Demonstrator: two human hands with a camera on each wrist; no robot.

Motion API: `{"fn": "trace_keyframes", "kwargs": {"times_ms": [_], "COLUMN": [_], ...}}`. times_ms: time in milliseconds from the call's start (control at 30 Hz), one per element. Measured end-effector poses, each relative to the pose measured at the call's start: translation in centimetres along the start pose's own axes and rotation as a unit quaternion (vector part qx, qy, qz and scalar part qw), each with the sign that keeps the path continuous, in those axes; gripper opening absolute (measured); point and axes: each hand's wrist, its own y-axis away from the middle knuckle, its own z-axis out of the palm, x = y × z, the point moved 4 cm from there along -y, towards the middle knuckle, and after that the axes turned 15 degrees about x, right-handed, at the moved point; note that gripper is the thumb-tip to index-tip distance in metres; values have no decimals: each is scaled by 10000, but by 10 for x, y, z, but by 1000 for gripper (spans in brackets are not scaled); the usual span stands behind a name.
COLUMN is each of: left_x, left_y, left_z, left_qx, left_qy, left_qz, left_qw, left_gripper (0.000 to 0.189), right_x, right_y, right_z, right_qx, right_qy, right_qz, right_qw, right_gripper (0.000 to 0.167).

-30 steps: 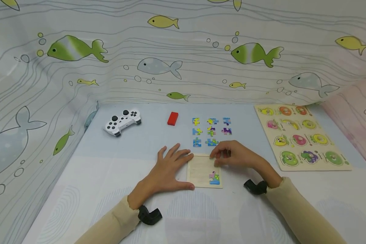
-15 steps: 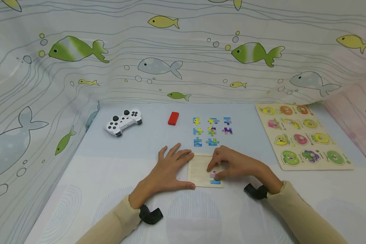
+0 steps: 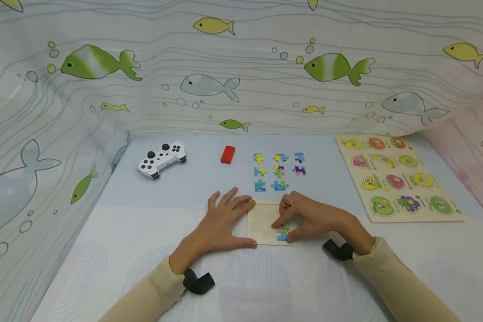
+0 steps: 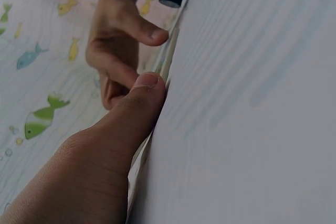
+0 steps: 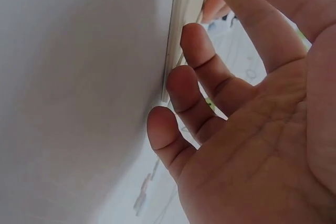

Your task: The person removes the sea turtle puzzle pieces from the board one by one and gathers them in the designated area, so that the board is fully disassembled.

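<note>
A small pale wooden puzzle tray (image 3: 261,223) lies flat on the table. One jigsaw piece (image 3: 282,236), green, pink and blue, sits in its lower right corner. My left hand (image 3: 221,226) is spread along the tray's left side, with index fingertip at the upper left corner and thumb tip at the lower left. In the left wrist view that thumb (image 4: 142,98) rests against the tray edge. My right hand (image 3: 310,217) bends over the tray's right side, index finger and thumb on either side of the piece. Its other fingers (image 5: 197,45) curl beside the rim.
Several loose jigsaw pieces (image 3: 279,185) lie in rows just beyond the tray. Farther left are a red block (image 3: 227,154) and a white game controller (image 3: 162,160). A wooden fruit puzzle board (image 3: 362,210) lies at the right. A fish-patterned cloth (image 3: 265,89) rises behind the table.
My right hand has moved from the tray's upper right corner down to the jigsaw piece at the lower right. The left hand stays in place.
</note>
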Motion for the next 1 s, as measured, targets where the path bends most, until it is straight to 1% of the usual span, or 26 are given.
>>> {"fn": "trace_keyframes", "kwargs": {"times_ms": [167,467,600,733,1000], "left_x": [-1,0,-1,-1,-1], "left_y": [-1,-2,-2,-3,-3], "left_z": [1,0,1,2,1], "left_qx": [-36,-58,-25,-62,-27], "left_qy": [3,27,-1,-7,-14], "left_qz": [-16,-40,-10,-37,18], "left_qw": [10000,10000,10000,10000,10000], "left_gripper": [99,99,99,99,99], "right_x": [1,2,1,1,0], "right_y": [1,2,2,2,2], "right_z": [0,-1,-2,-2,-2], "right_qx": [-46,-205,-216,-234,-229], "right_qy": [53,-136,-174,-203,-226], "right_qz": [10,281,300,379,414], "right_qw": [10000,9993,9992,9988,9986], "right_gripper": [37,42,40,37,37]}}
